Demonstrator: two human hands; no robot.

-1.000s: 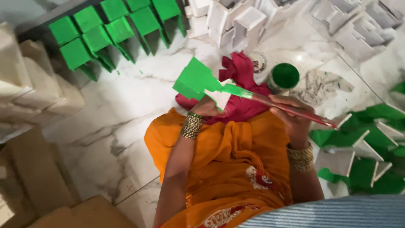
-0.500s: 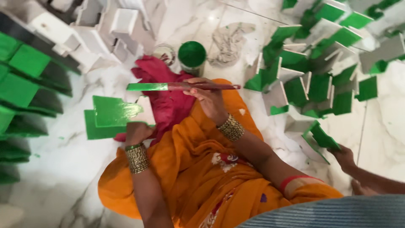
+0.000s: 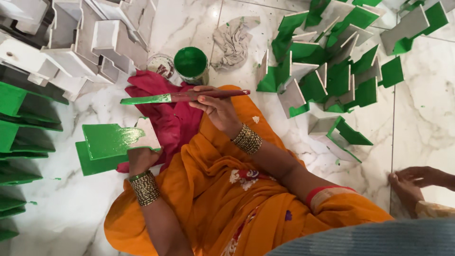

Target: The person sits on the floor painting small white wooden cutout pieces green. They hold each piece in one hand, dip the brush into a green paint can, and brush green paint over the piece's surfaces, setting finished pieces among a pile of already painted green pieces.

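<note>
Holding a flat wooden piece (image 3: 113, 142) coated in wet green paint at the left centre of the frame, the left hand (image 3: 141, 159) grips it from beneath, fingers closed around its unpainted white end. The right hand (image 3: 217, 106), just right of centre, is closed around a red-handled paintbrush (image 3: 182, 97) lying level, its green bristles pointing left above the piece and apart from it. Both wrists wear stacked bangles over an orange garment (image 3: 213, 204). A crimson cloth (image 3: 166, 114) lies under the piece. Above it stands an open tin of green paint (image 3: 191, 64) beside a grey rag (image 3: 233, 41). White unpainted pieces (image 3: 80, 42) fill the upper left; green painted pieces (image 3: 332, 61) crowd the upper right. Another person's hand (image 3: 419, 178) rests on the marble floor (image 3: 422, 118) at the lower right.
</note>
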